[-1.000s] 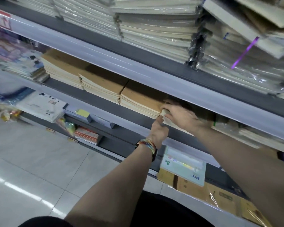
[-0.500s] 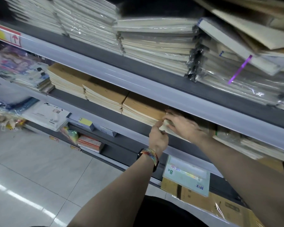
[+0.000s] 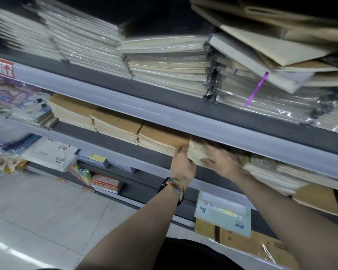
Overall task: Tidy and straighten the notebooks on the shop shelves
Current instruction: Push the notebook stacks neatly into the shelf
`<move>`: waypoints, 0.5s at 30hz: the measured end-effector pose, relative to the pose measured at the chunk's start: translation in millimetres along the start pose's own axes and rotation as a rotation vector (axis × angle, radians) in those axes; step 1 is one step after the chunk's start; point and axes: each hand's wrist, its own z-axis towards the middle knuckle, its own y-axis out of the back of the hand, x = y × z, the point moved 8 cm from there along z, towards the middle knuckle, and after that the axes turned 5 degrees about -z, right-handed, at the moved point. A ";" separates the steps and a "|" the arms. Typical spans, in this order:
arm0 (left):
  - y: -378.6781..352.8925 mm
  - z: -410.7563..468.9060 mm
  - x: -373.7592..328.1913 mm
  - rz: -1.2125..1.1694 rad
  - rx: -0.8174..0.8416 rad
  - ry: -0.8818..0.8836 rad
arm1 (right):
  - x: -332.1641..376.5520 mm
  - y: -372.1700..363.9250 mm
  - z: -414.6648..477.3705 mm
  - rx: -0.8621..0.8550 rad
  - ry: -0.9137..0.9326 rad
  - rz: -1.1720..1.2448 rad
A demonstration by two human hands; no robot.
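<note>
The shelves (image 3: 183,121) carry flat stacks of notebooks; the middle shelf holds a row of brown-covered stacks (image 3: 115,123). The stack in hand (image 3: 200,152) sits at the right end of that row, touching its neighbour. Thin paper notebooks are light singly but heavy as a stack, limp, and likely to slide over one another. Take hold at the side edges and square them from both ends. The left hand (image 3: 182,164) presses the stack's left front corner, fingers curled. The right hand (image 3: 222,162) lies flat and spread on top.
</note>
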 end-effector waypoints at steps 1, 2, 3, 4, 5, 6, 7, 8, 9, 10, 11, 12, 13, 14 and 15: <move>-3.5 0.4 0.4 0.006 0.015 0.014 | -5.3 -2.9 -1.9 0.003 -0.002 -0.007; -7.0 0.8 1.9 0.007 0.024 0.025 | -9.1 -5.5 -3.1 0.006 0.011 -0.013; -9.2 0.9 2.2 0.007 0.027 0.027 | -10.9 -8.1 -3.7 0.011 0.027 -0.024; -10.4 1.3 2.5 0.004 0.029 0.025 | -11.6 -9.7 -4.2 0.016 0.042 -0.038; -11.0 1.8 2.7 0.000 0.027 0.022 | -12.0 -10.7 -4.1 0.019 0.051 -0.054; -11.1 2.9 3.0 -0.003 0.026 0.022 | -12.1 -11.2 -3.6 0.021 0.055 -0.065; -11.0 3.8 3.3 0.000 0.029 0.027 | -12.0 -10.7 -3.2 0.025 0.052 -0.071; -10.8 4.2 3.4 0.004 0.033 0.033 | -12.2 -10.5 -2.5 0.029 0.049 -0.071; -11.1 4.6 4.0 0.008 0.037 0.042 | -12.2 -10.3 -2.1 0.033 0.047 -0.071; -11.7 4.3 4.4 0.012 0.041 0.050 | -12.3 -10.2 -2.1 0.040 0.044 -0.071; -11.9 3.7 4.3 0.018 0.043 0.055 | -12.3 -9.6 -2.2 0.046 0.042 -0.069; -12.0 3.3 4.2 0.024 0.046 0.057 | -11.8 -8.3 -2.8 0.047 0.041 -0.065; -12.0 2.8 4.0 0.023 0.051 0.060 | -11.3 -7.7 -3.0 0.043 0.043 -0.058; -12.0 2.9 4.4 0.017 0.059 0.067 | -10.7 -7.1 -3.4 0.032 0.045 -0.047; -12.2 3.1 5.3 0.010 0.069 0.075 | -10.0 -6.8 -4.1 0.022 0.044 -0.036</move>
